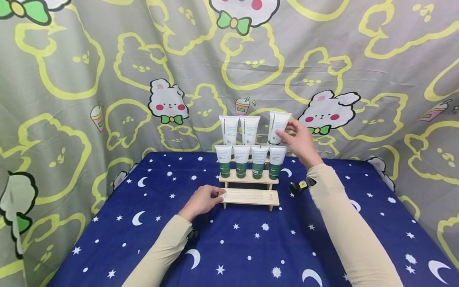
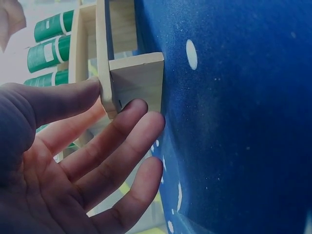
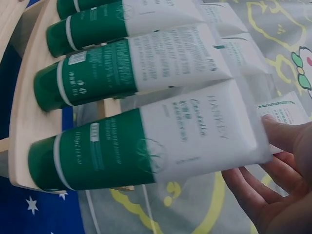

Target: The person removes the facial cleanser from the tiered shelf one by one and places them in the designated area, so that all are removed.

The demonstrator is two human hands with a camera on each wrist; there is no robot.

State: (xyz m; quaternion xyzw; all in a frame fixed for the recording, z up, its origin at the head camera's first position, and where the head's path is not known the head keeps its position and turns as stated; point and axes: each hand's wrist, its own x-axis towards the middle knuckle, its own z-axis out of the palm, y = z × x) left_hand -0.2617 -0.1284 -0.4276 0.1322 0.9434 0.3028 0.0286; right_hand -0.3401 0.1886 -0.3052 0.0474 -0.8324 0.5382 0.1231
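A tiered wooden display stand (image 1: 249, 196) stands on the table, its lowest step bare. My left hand (image 1: 204, 201) pinches the left end of that step, thumb on the top edge and fingers by the end leg (image 2: 141, 80) in the left wrist view. My right hand (image 1: 300, 140) holds a white squeeze tube (image 1: 279, 124) between thumb and fingers at the right of the back row. Two similar white tubes (image 1: 229, 129) stand to its left. Several green-and-white tubes (image 1: 257, 161) line the middle step, caps down; the nearest one (image 3: 190, 131) partly hides the held tube in the right wrist view.
A dark blue cloth (image 1: 247, 243) with white moons and stars covers the table. Behind and at the sides hangs a grey curtain (image 1: 201, 67) with yellow outlines and cartoon rabbits. Dark wrist camera straps (image 1: 303, 185) sit at the sleeves.
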